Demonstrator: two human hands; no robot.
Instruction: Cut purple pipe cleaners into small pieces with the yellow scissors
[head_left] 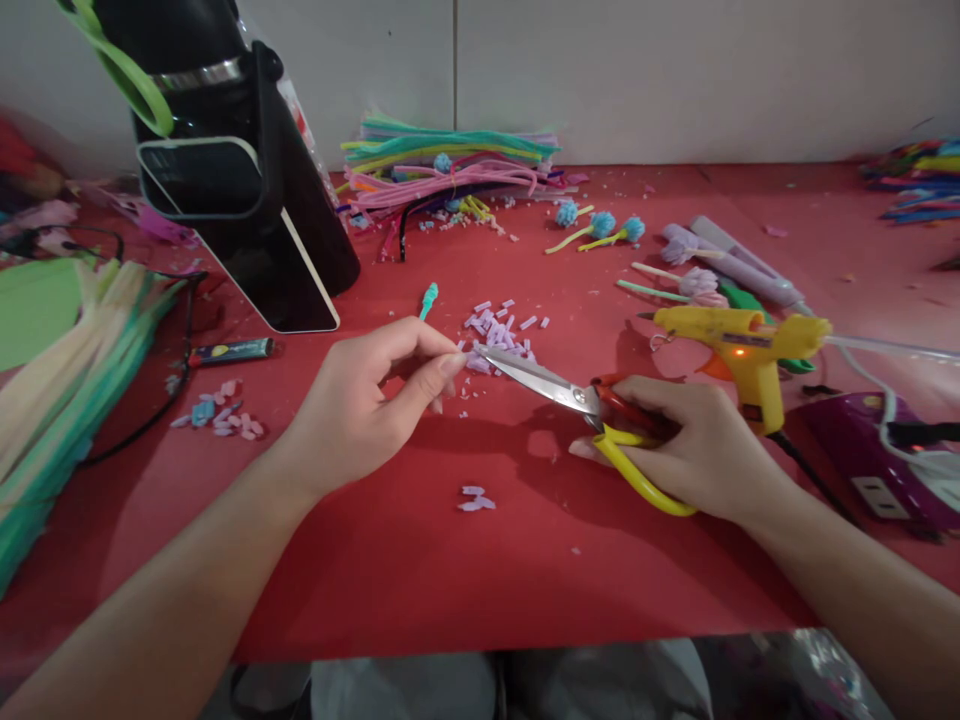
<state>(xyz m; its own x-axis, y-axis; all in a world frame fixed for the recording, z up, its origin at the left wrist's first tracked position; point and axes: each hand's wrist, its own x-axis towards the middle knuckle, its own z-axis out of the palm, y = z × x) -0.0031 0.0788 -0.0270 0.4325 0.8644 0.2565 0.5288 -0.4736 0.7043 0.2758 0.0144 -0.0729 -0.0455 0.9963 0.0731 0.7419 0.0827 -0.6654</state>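
Note:
My right hand (690, 450) grips a pair of scissors (536, 380) with red and yellow handles, the blades nearly closed and pointing left. Thumb and forefinger of my left hand (375, 400) are pinched together just beside the scissor tips; whatever is between them is too small to make out. A pile of short lilac cut pieces (499, 335) lies just behind the blade tips. Nearer the table edge are a few more lilac bits (476, 498). A small turquoise bud on a stem (429, 300) lies behind my left hand.
A black bottle (307, 190) with a phone (277, 270) leaning on it stands left. Pipe cleaners (457, 150) lie along the wall, blue flower buds (601, 224) beside them. Right are a yellow glue gun (739, 340), its light lit, and a purple power strip (862, 450) with cables.

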